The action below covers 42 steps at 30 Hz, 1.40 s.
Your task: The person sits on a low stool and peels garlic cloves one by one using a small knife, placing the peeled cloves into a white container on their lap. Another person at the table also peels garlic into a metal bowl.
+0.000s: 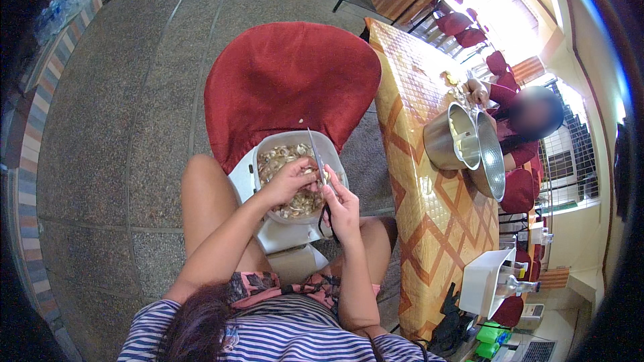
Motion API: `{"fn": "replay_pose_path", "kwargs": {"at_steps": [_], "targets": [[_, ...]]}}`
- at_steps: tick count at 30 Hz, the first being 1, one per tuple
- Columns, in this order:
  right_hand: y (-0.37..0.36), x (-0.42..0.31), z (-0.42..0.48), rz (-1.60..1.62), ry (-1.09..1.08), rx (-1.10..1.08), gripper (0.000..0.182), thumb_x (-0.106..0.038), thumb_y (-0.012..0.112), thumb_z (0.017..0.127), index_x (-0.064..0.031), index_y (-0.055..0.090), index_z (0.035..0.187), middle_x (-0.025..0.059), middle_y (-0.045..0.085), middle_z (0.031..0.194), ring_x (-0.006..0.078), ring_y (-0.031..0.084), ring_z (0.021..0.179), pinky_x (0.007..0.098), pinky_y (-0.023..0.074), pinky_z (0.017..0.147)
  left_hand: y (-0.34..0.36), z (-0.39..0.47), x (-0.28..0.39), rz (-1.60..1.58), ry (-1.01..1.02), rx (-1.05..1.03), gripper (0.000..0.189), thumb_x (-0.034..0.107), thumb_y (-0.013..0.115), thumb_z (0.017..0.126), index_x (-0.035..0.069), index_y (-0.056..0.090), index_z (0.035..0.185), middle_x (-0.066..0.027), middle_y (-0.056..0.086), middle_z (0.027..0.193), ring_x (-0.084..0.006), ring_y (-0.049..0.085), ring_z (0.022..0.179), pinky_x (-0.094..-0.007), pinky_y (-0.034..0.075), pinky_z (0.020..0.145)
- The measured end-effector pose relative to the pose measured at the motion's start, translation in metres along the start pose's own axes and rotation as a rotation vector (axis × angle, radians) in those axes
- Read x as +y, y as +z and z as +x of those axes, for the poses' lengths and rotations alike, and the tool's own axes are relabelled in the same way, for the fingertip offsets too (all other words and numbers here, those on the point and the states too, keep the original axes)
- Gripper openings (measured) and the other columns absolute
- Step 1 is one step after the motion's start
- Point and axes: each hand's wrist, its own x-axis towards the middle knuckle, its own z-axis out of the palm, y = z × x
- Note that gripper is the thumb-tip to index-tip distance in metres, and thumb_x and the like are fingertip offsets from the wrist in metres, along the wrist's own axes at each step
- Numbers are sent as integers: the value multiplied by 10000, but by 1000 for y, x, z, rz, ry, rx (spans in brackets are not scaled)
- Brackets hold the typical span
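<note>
My right hand [343, 208] grips a bladed tool [317, 148] with a black handle; its pointed metal blade tilts up and away from me. Whether it is a knife or scissors I cannot tell. My left hand [292, 181] is curled close beside the blade, and its fingertips hide whatever may be between them. Both hands are over a translucent plastic tub [261, 142], which holds many small pale and brown pieces [287, 153] that look like garlic cloves. The tub rests on a white surface [287, 236] between my knees, in front of a red-covered chair [292, 75].
On my right is a table with a patterned orange cover [427, 221]. It bears a steel pot [445, 136], a wide metal bowl [490, 161] and a white container [475, 281] with bottles. Across it, a person's hand [475, 91] is near pale scraps. A white speck [301, 120] lies on the chair.
</note>
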Motion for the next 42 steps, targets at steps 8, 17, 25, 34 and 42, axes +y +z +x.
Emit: {"fn": "replay_pose_path", "kwargs": {"at_steps": [8, 17, 25, 34, 42], "targets": [[1, 11, 5, 18, 8, 121, 362, -262, 552, 950, -6, 593, 1202, 28, 646, 699, 44, 444, 409, 200, 331, 361, 6, -3, -5, 16, 68, 4, 145, 121, 535, 945, 47, 513, 1068, -15, 577, 967, -83, 537, 814, -237, 459, 775], [-2, 14, -3, 663, 232, -53, 450, -451, 395, 982, -49, 555, 859, 35, 471, 480, 120, 394, 324, 256, 319, 341, 12, 0, -4, -541, -56, -9, 171, 140, 528, 949, 65, 483, 1097, -67, 572, 1047, -145, 568, 844, -299, 490, 834], [3, 20, 0, 224, 137, 55, 461, -458, 371, 988, -35, 539, 914, 15, 430, 466, 107, 361, 321, 254, 304, 342, 7, -2, 2, -378, -89, 37, 186, 81, 551, 900, 41, 495, 1073, -85, 568, 1072, -158, 579, 855, -302, 499, 818], [-4, 10, 6, 526, 183, 174, 534, -511, 352, 974, -164, 385, 1379, -11, 357, 484, 100, 331, 345, 256, 276, 350, 5, -4, 4, -289, -81, 97, 195, 27, 576, 868, 21, 537, 1059, -72, 604, 981, -135, 602, 839, -261, 519, 756], [-34, 21, 6, 276, 230, 186, 569, -527, 387, 959, -72, 526, 648, 20, 429, 448, 136, 412, 351, 281, 331, 365, -5, 1, 14, -271, -128, 331, 109, 66, 585, 894, 40, 559, 997, -28, 581, 880, -86, 536, 732, -232, 496, 686]]}}
